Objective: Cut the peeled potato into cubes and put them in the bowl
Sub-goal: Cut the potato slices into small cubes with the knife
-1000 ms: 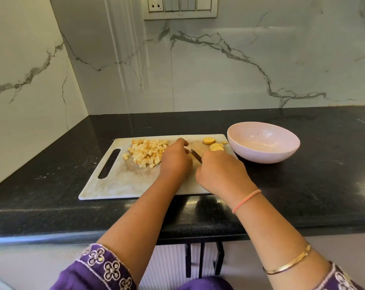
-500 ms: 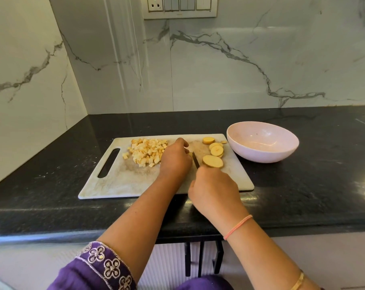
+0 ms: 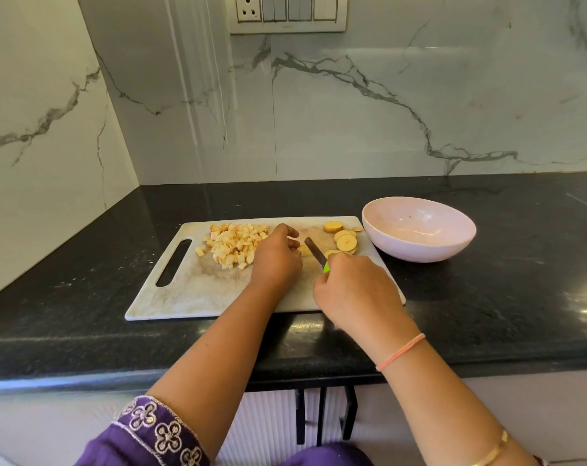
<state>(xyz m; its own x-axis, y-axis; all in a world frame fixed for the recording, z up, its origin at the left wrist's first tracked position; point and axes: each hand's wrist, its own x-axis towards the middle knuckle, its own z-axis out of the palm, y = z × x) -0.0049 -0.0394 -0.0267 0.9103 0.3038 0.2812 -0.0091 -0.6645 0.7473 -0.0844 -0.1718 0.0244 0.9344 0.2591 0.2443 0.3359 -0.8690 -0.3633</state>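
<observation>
A pale cutting board lies on the black counter. A heap of potato cubes sits on its far left part. Several round potato slices lie at its far right corner. My left hand curls its fingers over a small potato piece in the middle of the board. My right hand grips a knife with a green handle, its dark blade resting against that piece. A pink bowl stands empty just right of the board.
The marble wall corner closes the counter at the left and back. A switch panel is on the back wall. The counter's front edge runs below my forearms, with dark handles under it.
My right hand with the knife drew back toward me and has moved forward to the piece again. The potato slices shifted slightly on the right. My left hand stayed put.
</observation>
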